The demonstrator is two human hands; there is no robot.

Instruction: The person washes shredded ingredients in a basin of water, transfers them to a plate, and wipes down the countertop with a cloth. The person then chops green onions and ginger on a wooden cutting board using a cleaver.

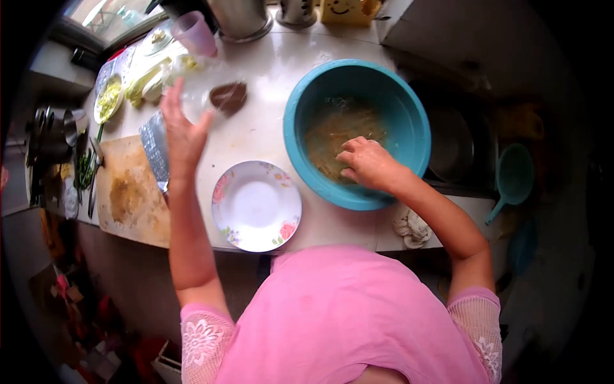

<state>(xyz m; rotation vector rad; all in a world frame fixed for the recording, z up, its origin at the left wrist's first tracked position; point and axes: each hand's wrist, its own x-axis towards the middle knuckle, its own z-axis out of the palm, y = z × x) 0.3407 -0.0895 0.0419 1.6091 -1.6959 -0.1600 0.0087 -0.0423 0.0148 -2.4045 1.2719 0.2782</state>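
Right now, a blue basin [292, 121] stands on the worktop [259, 134], right of a flowered plate [256, 206]. Basin round, so no long axis to give; mouth faces up. In it, cloudy brownish water [326, 137] with thin pale strands, lying in mixed directions, thickest towards the near side.

Right hand [369, 163] reaches over the near right rim into the basin, fingers bent downward. Cannot tell whether it grasps any strands; fingertips and palm side poorly shown.

Left hand [185, 131] raised left of the plate, thumb and fingers spread, apparently released. Just beyond it, a clear plastic bag [195, 80] with a dark brown patch [228, 97], the patch's longer axis slanting from lower left to upper right. Bag edges smeared and see-through; contact with the fingertips cannot be made out.

Knife [153, 146] partly over the chopping board [131, 205]: blade runs from upper left to lower right, handle mostly hidden behind the left forearm. Crumpled cloth [412, 228] near the basin, partly covered by the right forearm. Metal containers [240, 16] at the back, cut off by the top edge.
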